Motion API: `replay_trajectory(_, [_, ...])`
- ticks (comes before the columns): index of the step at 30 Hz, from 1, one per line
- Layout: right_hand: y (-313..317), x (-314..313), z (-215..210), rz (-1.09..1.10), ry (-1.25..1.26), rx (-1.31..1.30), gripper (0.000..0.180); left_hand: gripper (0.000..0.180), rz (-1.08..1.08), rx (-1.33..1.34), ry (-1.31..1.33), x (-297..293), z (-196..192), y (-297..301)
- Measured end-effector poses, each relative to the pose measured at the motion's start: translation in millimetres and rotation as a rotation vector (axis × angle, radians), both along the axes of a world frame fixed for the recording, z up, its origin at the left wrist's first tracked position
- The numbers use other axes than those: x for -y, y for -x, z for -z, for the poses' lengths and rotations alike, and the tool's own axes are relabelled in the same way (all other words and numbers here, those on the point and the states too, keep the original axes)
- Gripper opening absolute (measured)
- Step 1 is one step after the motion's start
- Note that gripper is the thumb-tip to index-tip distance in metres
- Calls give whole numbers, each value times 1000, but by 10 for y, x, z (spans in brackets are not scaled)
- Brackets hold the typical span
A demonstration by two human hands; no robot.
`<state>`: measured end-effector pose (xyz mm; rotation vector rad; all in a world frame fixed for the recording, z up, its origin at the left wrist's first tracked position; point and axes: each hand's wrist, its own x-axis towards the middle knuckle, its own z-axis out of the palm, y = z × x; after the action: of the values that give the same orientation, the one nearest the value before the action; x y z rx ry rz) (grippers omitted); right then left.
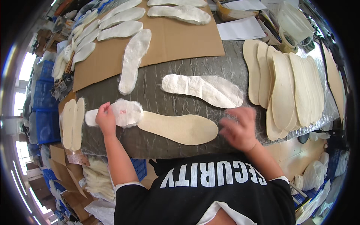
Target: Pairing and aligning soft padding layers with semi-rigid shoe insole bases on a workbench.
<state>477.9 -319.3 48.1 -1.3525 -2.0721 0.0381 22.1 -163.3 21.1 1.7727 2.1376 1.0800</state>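
Observation:
My left hand (pixel 106 119) is closed over the narrow part of a fluffy white insole (pixel 127 112) with red marks, at the left of the dark table. The wide end of this insole meets the narrow end of a flat cream felt insole (pixel 183 129) in front of me. Just off the felt insole's wide end is my right hand (pixel 240 128), blurred by motion, its fingers apart with nothing visible in them. Beyond it lies another white insole (pixel 202 89). A further white insole (pixel 135 60) rests partly on a cardboard sheet.
Overlapping cream insoles (pixel 283 88) are piled at the right. A few more (pixel 73 123) lie at the left edge. The cardboard sheet (pixel 180 41) bears several white insoles at the back. White paper (pixel 242 29) and a clear plastic tub (pixel 294 22) are at the back right.

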Motion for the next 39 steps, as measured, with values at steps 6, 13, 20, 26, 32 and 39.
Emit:
replay_trajectory(6, [165, 129, 106, -441, 200, 138, 30, 19, -25, 27, 121, -82, 39, 153])
replay_trajectory(13, [-143, 359, 31, -347, 216, 75, 22, 18, -119, -649, 209, 12, -370, -130])
replay_trajectory(20, [-143, 376, 53, -327, 183, 55, 22, 18, -39, -103, 9, -20, -214, 307])
replay_trajectory(26, [-178, 368, -9, -374, 87, 156, 15, 23, -192, 176, -276, 145, -341, 203])
replay_trajectory(32, [-18, 268, -222, -121, -40, -150, 25, 54, 1030, -185, -6, 930, -1104, -1558])
replay_trajectory(39, [107, -39, -342, 124, 409, -765, 7, 82, 1153, -368, -178, 827, -627, -2077])
